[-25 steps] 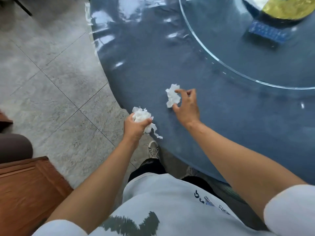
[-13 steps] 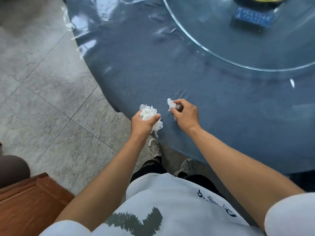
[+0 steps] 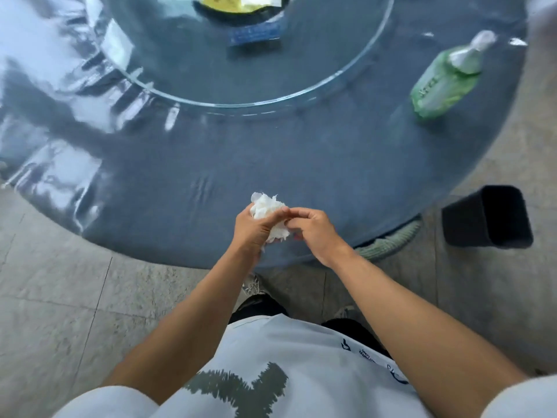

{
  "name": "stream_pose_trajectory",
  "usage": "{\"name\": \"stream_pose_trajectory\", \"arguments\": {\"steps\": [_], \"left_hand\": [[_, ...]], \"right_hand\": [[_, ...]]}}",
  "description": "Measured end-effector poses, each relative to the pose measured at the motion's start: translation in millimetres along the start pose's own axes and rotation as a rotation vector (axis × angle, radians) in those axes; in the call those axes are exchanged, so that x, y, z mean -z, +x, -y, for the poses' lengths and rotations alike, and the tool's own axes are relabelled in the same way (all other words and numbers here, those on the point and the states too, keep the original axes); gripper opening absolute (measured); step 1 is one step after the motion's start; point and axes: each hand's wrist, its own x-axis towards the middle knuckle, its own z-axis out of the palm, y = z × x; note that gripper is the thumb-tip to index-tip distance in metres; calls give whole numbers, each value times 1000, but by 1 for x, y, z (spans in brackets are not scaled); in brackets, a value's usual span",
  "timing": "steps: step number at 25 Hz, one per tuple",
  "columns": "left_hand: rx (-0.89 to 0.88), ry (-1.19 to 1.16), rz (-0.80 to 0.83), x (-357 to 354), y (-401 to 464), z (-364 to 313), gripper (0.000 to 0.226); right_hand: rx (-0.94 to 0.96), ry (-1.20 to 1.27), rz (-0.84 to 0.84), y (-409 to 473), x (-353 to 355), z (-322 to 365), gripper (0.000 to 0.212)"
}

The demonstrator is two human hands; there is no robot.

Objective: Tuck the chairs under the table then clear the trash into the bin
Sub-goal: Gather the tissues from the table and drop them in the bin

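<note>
My left hand (image 3: pixel 251 229) grips a wad of crumpled white tissue (image 3: pixel 266 208) just above the near edge of the round blue-grey table (image 3: pixel 187 164). My right hand (image 3: pixel 313 229) meets it from the right, its fingers curled and pinching the same wad. A black bin (image 3: pixel 486 217) stands on the floor to the right, close to the table's edge. A crushed green plastic bottle (image 3: pixel 444 76) lies on the table at the far right.
A glass turntable (image 3: pixel 301 98) covers the table's middle, carrying a blue card (image 3: pixel 254 33) and a dark bowl (image 3: pixel 238 7). A green cushioned seat (image 3: pixel 388 239) shows under the table's right edge. Grey tiled floor (image 3: pixel 75 297) surrounds me.
My right hand picked the second tissue off the table and brought it to the wad in my left hand. My view swung right, revealing the bin and the bottle.
</note>
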Motion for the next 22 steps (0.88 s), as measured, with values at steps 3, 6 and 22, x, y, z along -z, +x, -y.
{"name": "stream_pose_trajectory", "arguments": {"steps": [3, 6, 22], "left_hand": [[-47, 156, 37, -78, -16, 16, 27], [-98, 323, 84, -159, -21, 37, 28], [-392, 868, 176, -500, 99, 37, 23]], "right_hand": [[35, 119, -122, -21, 90, -11, 36], [116, -77, -337, -35, 179, -27, 31], [-44, -1066, -393, 39, 527, -18, 69]]}}
